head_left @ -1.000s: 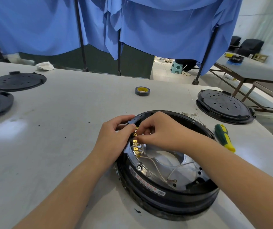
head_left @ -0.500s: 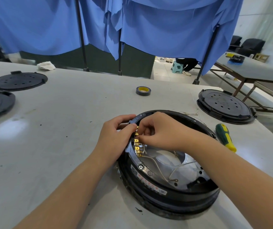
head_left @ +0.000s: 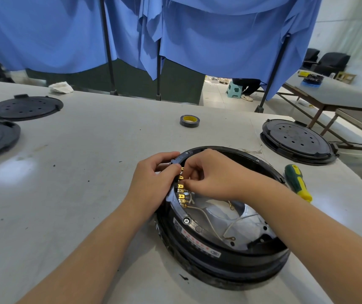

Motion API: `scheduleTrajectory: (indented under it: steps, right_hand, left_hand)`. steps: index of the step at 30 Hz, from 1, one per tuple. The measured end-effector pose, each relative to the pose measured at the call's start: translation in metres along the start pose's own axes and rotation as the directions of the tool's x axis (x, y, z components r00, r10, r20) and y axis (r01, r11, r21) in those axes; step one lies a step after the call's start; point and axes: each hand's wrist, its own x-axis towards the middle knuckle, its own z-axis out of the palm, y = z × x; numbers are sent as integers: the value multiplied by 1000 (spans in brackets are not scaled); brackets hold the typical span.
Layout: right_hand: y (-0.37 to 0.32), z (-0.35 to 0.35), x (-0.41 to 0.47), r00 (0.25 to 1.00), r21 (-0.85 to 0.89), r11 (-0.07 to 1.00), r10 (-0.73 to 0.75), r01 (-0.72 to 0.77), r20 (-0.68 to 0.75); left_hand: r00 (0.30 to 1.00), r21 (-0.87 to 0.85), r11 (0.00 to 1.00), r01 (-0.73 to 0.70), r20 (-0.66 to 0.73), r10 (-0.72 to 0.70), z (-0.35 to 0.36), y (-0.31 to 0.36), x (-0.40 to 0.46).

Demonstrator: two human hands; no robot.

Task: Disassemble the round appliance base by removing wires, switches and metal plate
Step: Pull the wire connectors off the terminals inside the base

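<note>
i see the round black appliance base [head_left: 219,257] lying open side up on the pale grey table [head_left: 88,172], near its front edge. inside it there is a shiny metal plate [head_left: 221,216], thin pale wires [head_left: 208,220] with ring ends, and a row of brass terminals [head_left: 181,194] along the left inner rim. my left hand [head_left: 153,183] grips the left rim from outside, fingers curled on it. my right hand [head_left: 215,174] reaches into the base and its fingertips pinch something small at the terminals; i cannot tell exactly what. a green and yellow screwdriver [head_left: 297,182] lies just beside the base on the right. a black perforated round cover [head_left: 297,140] and a grey tape roll [head_left: 189,120] are further back, well apart. left of the base the table has open room.
</note>
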Motion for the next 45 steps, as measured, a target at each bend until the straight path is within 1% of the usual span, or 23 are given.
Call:
scheduleTrajectory:
  steps: [8, 13, 23, 29, 34, 45]
  right_hand:
    - [1, 0, 0, 1000, -18, 1000, -2, 2, -9]
    - [9, -6, -3, 997, 111, 991, 71, -69, -15]
    - [8, -7, -4, 996, 136, 991, 23, -11, -83]
    - [5, -6, -7, 1000, 151, 988, 13, -16, 24]
    - [3, -5, -8, 998, 162, 987, -10, -1, 65]
    - [-3, -2, -7, 998, 127, 992, -17, 8, 68]
  left_hand:
    - [1000, -17, 1000, 14, -6, -15, 1, 1, 0]
    - [1000, -5, 1000, 24, -16, -24, 1, 1, 1]
    - [999, -9, 1000, 30, -18, -30, 2, 3, -2]
    - [999, 8, 1000, 27, -19, -27, 1, 3, -1]
    - [1000, 32, 999, 20, -17, -19, 1, 1, -1]
    - [1000, 32, 999, 7, -17, -6, 1, 0, 0]
